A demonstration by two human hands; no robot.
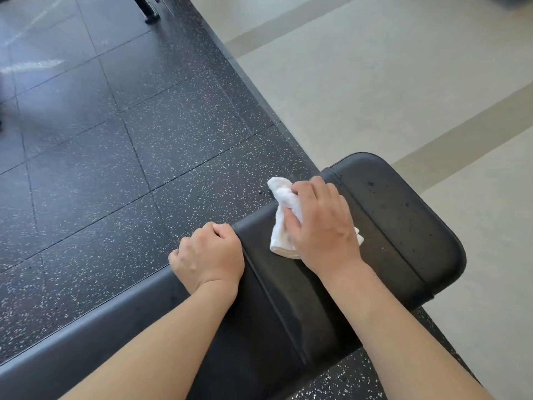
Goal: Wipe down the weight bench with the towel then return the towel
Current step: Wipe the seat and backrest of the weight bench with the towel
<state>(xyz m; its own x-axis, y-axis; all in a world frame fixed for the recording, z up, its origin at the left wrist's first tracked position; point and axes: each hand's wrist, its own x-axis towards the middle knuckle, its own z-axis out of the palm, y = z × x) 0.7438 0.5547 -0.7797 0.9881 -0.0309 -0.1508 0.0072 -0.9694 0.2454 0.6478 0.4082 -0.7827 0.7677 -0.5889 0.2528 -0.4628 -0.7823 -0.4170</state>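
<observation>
A black padded weight bench (403,226) runs from the lower left to the right of the view, with a few dark wet spots on its far pad. A small white towel (284,223) lies bunched on the pad near its left edge. My right hand (320,223) presses down on the towel and grips it, hiding its middle. At the bench's left edge, my left hand (210,255) is curled in a fist, the fingers wrapped over the side of the pad.
Black speckled rubber floor tiles (115,168) cover the ground to the left. A pale beige floor (375,82) with darker stripes lies to the right. A dark equipment foot (151,15) stands at the top left.
</observation>
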